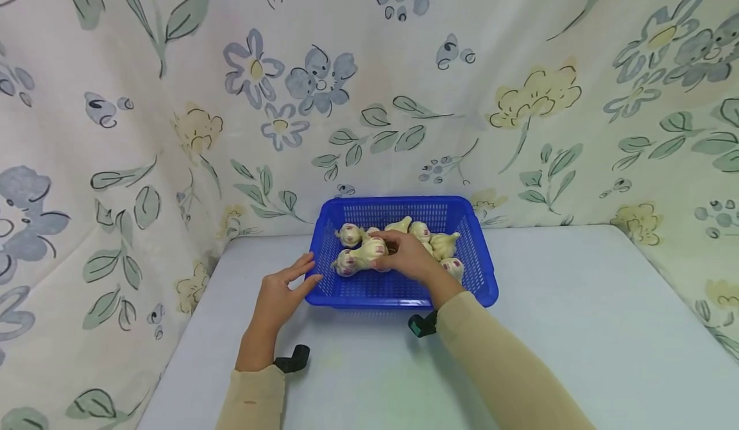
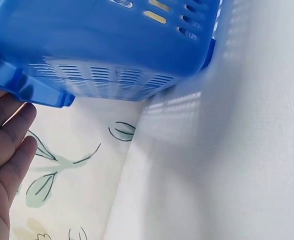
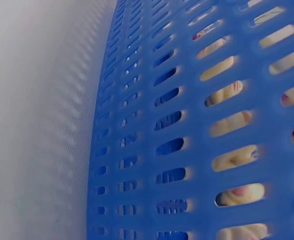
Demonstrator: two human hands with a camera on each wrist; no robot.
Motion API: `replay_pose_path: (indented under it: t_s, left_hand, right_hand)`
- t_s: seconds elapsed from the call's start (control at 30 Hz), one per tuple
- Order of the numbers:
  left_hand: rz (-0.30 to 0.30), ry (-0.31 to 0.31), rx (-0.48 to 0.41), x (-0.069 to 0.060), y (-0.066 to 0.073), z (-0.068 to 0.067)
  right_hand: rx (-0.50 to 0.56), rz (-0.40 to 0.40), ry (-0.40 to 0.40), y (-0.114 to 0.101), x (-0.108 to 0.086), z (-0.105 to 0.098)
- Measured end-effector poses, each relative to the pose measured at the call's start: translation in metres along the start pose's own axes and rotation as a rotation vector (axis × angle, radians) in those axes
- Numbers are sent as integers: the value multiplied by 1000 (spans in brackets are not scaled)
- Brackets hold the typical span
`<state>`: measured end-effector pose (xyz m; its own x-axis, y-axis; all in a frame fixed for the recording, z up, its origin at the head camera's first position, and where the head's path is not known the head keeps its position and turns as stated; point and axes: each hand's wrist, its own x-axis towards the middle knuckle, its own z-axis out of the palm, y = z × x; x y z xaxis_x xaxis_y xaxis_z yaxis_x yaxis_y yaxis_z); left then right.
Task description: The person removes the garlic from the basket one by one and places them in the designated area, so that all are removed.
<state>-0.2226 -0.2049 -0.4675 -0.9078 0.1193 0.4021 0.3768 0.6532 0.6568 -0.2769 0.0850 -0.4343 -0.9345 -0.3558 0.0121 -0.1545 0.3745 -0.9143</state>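
Note:
A blue plastic basket [image 1: 369, 301] with slotted walls holds several white garlic bulbs [image 1: 443, 245] with purplish marks. Reaching over its front wall, my right hand [image 1: 412, 258] grips a garlic bulb [image 1: 375, 248] between thumb and fingers, among the others. Its fingertips are partly hidden behind that bulb. At the basket's left rim is my left hand [image 1: 278, 296], its fingers extended and spread. In the left wrist view, the fingers [image 2: 16, 132] lie at the rim's edge and grip nothing. Only the slotted wall [image 3: 197, 120], with garlic behind it, appears in the right wrist view.
The basket stands on a white table [image 1: 577, 327], close to its back edge. Behind and to the left hangs a floral curtain [image 1: 369, 96]. Black wrist-worn pieces sit below the left hand [image 1: 278, 296] and the right sleeve's cuff [image 1: 462, 314].

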Motion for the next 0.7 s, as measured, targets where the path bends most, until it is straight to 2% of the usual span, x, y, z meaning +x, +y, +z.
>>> replay_pose_path:
  t_s: [0.27,0.53,0.7]
  left_hand:
    - [-5,2,1,-2,2,-1]
    - [32,11,18,-2,1,1]
    - [29,-7,18,-3,0,0]
  right_hand:
    - [33,17,19,-1,-1,1]
    - [44,31,46,-2,-1,-1]
    - [71,28,54,-3,-1,-3]
